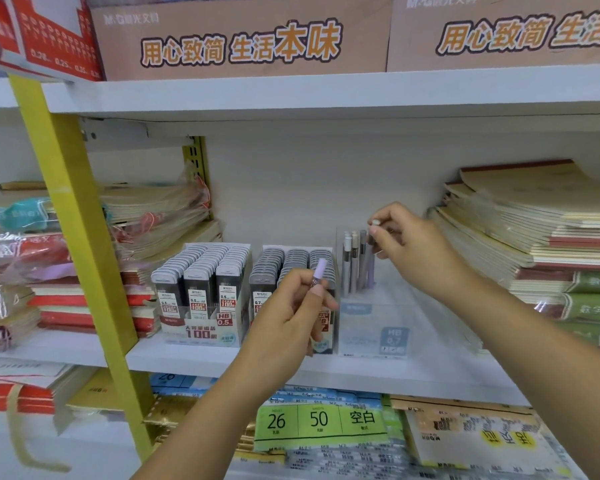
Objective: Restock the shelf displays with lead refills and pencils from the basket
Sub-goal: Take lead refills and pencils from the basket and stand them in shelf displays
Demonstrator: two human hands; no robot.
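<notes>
Bright, even light falls from above – the white shelf board (pixel 326 95) looks nearly washed out, with a soft shadow beneath it on the back wall. Wide-angle distortion bends the shelf edges and the yellow upright (pixel 77 237) toward the corners. Fine print is soft throughout, and the right hand (pixel 416 244) – like the clear pencil box (pixel 374 327) – is slightly smeared.

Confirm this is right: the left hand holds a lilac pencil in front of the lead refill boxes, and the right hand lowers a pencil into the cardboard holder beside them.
Not quite. The head view shows the holder is clear plastic, not cardboard. The rest stands: the left hand holds a lilac pencil before the lead refill boxes, and the right hand lowers a pencil in.
</notes>
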